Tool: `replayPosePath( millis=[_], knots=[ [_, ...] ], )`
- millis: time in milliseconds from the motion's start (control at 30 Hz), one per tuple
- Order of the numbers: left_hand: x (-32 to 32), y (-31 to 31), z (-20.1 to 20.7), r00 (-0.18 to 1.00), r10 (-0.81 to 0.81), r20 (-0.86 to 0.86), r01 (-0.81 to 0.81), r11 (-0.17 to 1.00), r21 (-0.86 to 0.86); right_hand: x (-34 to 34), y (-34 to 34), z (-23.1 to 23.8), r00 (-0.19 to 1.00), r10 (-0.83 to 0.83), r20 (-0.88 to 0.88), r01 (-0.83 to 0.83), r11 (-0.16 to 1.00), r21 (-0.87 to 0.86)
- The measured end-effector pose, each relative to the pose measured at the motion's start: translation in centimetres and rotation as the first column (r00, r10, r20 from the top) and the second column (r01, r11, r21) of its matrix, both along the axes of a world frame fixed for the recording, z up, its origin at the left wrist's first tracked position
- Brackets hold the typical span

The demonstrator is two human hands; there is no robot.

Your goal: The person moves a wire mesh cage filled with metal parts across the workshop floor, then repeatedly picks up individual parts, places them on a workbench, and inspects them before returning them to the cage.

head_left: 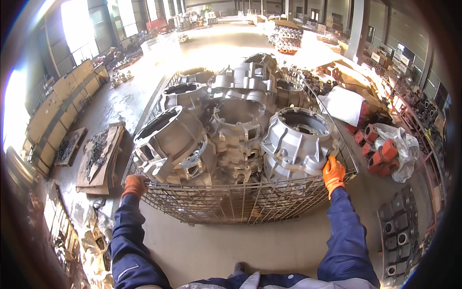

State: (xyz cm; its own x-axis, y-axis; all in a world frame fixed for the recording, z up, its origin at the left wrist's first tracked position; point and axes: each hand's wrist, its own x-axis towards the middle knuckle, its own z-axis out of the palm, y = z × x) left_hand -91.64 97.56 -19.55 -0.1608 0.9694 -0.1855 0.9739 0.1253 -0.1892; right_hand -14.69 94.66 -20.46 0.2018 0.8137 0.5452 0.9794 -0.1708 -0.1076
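Observation:
A large wire mesh cage (226, 204) stands in front of me, piled with grey cast metal housings. My left hand (134, 185), in an orange glove, is closed round the cage's front left corner. At the front right, my right hand (333, 174), also gloved in orange, is closed over the top rim, its fingers against the lower flange of a round-mouthed housing (298, 137). Another housing (168, 137) leans at the front left, its round opening tilted up. Between them is an upright housing (237, 123). More castings rise behind, partly hidden.
To the left, cardboard (101, 159) holds small dark parts. Red castings (382, 156) and clear plastic sheeting (406, 144) lie on the right. Dark blocky parts (399, 236) stand in rows at lower right. A grey column (358, 29) rises at the back right.

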Motion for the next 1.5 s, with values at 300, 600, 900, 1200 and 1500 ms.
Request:
replayPosePath(
  millis=[300, 600, 900, 1200, 1500],
  knots=[
    [0.1, 3.4, 1.2, 0.999, -0.05, 0.01, 0.051, 0.998, -0.04, 0.8, 2.7, 0.1, 1.0, -0.023, -0.02, 0.024, 0.998, 0.05],
    [0.7, 4.5, -2.5, 0.998, -0.021, -0.061, 0.018, 0.999, -0.05, 0.6, 5.3, -3.2, 1.0, 0.015, -0.012, -0.015, 1.0, 0.024],
    [-2.1, 8.3, -3.3, 0.998, -0.069, 0.015, 0.067, 0.994, 0.09, 0.5, 10.0, -1.7, 0.998, 0.067, -0.016, -0.065, 0.991, 0.117],
    [-0.3, 9.3, -2.3, 0.996, 0.047, -0.08, -0.054, 0.995, -0.081, -1.2, 11.9, -3.3, 0.999, -0.029, -0.029, 0.028, 0.999, -0.017],
    [-3.4, 8.1, -3.3, 0.999, 0.034, -0.013, -0.035, 0.997, -0.071, -1.8, 10.6, -4.1, 1.0, 0.0, -0.003, 0.0, 1.0, -0.012]
  ],
)
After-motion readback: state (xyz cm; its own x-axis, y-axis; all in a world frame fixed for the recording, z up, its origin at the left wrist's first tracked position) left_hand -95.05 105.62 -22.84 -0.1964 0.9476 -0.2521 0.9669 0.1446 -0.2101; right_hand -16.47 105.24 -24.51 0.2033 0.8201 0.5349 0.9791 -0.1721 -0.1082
